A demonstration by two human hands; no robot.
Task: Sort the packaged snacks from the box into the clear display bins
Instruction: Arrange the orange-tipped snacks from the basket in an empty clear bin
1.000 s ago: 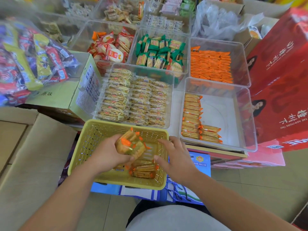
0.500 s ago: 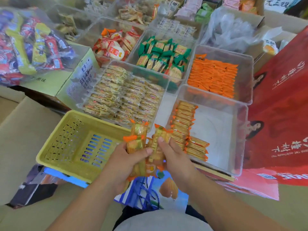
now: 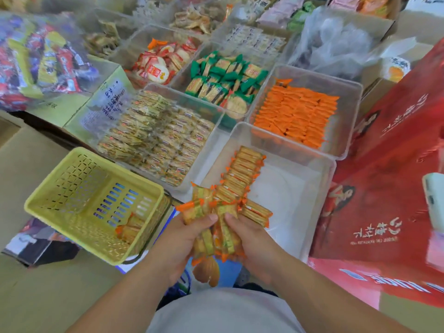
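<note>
Both hands raised from basket (image 3: 96, 203): left hand (image 3: 189, 239) and right hand (image 3: 249, 239) grip snack packs (image 3: 216, 224) together, apparently just short of clear bin (image 3: 312, 179).

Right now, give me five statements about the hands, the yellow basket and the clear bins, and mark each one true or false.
1. Both hands, left hand and right hand, hold one bundle of orange-ended cracker packets. True.
2. The yellow basket is full to the rim. False: only a few packets lie in one near corner, and its slotted bottom shows.
3. The nearest clear bin holds a row of the same orange-ended packets along its left side. True.
4. The bin of solid orange packets sits nearer the person than that bin. False: it sits behind it.
5. The green-wrapped snacks lie in the yellow basket. False: they are in a clear bin farther back.
</note>
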